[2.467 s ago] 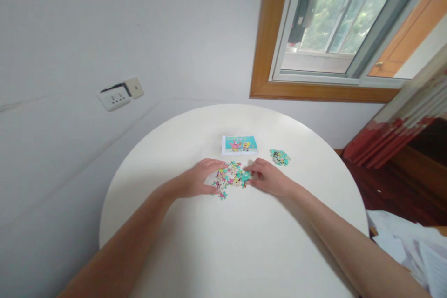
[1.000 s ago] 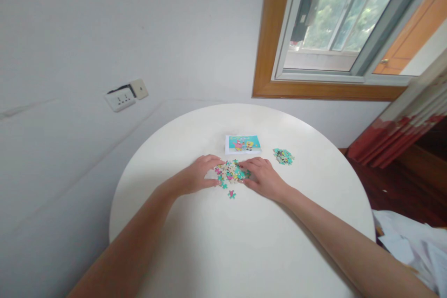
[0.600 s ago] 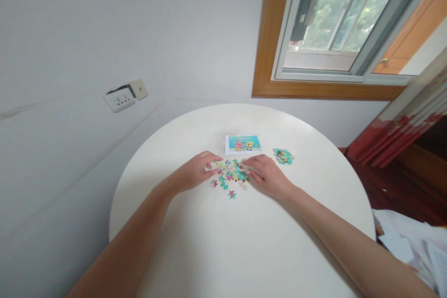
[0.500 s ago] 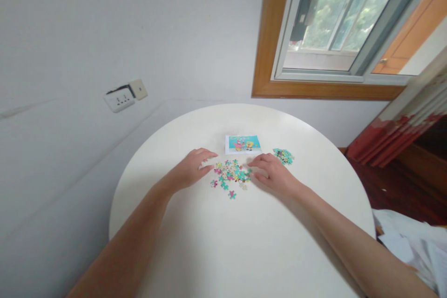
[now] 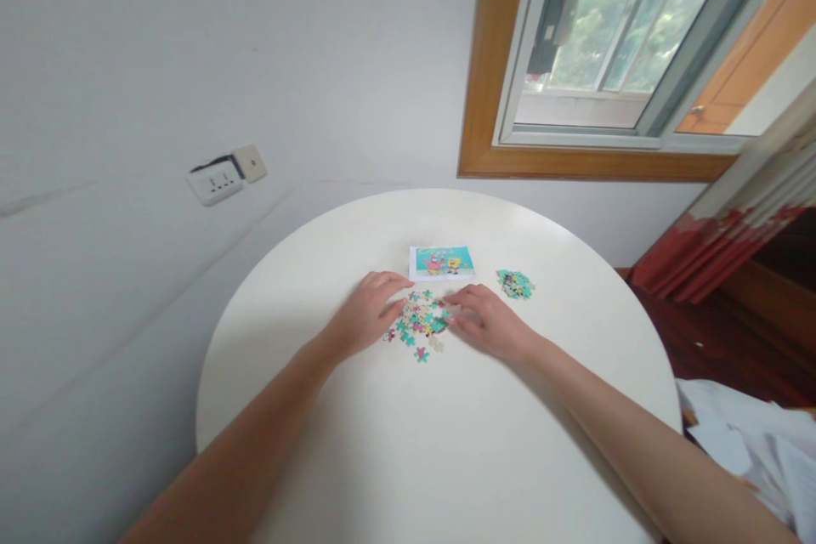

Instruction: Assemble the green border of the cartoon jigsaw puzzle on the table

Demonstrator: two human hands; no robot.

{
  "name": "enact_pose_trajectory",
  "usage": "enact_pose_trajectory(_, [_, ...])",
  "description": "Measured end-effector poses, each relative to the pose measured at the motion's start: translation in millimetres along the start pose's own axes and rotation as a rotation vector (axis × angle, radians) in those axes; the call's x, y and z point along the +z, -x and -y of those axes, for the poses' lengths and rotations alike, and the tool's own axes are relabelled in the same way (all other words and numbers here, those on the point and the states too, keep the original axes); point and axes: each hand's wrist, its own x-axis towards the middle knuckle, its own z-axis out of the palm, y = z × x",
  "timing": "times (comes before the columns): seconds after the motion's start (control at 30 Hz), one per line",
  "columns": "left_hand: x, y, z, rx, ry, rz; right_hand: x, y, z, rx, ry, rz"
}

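A loose heap of small colourful jigsaw pieces (image 5: pixel 419 320) lies in the middle of the round white table (image 5: pixel 439 442). My left hand (image 5: pixel 370 312) rests flat on the table at the heap's left edge, fingers stretched out over the nearest pieces. My right hand (image 5: pixel 483 319) lies at the heap's right edge, fingers spread and touching the pieces. Neither hand lifts anything. Just behind the heap sits a small puzzle box (image 5: pixel 441 262) with a turquoise cartoon picture. A second, smaller cluster of pieces (image 5: pixel 513 284) lies to the right of the box.
A white wall with a socket plate (image 5: pixel 217 180) stands behind the table on the left. A wood-framed window (image 5: pixel 574 59) is at the back right. A red and cream curtain (image 5: pixel 720 238) hangs at the right, with white cloth (image 5: pixel 752 450) below it.
Both hands drew apart from the heap about half a second ago, leaving the pieces more spread, and have now closed in on it again from both sides.
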Motion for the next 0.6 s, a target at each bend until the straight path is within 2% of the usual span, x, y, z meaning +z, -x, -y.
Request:
enact_pose_trajectory(0.07, [5.8,-4,-16,0.048,-0.008,-0.026,-9,1,-9,0.032,-0.046,-0.094])
enact_pose_trajectory(0.23, [34.3,-9,-56,0.169,-0.034,0.121,-32,3,-35,0.195,-0.127,-0.354])
enact_pose_trajectory(0.33, [48.4,-9,-59,0.166,-0.002,0.171,-40,5,-43,0.274,-0.169,-0.435])
enact_pose_trajectory(0.4, [51.3,-9,-55,0.146,0.016,0.165,-43,7,-46,0.308,-0.198,-0.445])
enact_pose_trajectory(0.6, [39.1,-16,-57,0.058,-0.070,0.116,-51,9,-50,0.314,-0.245,-0.445])
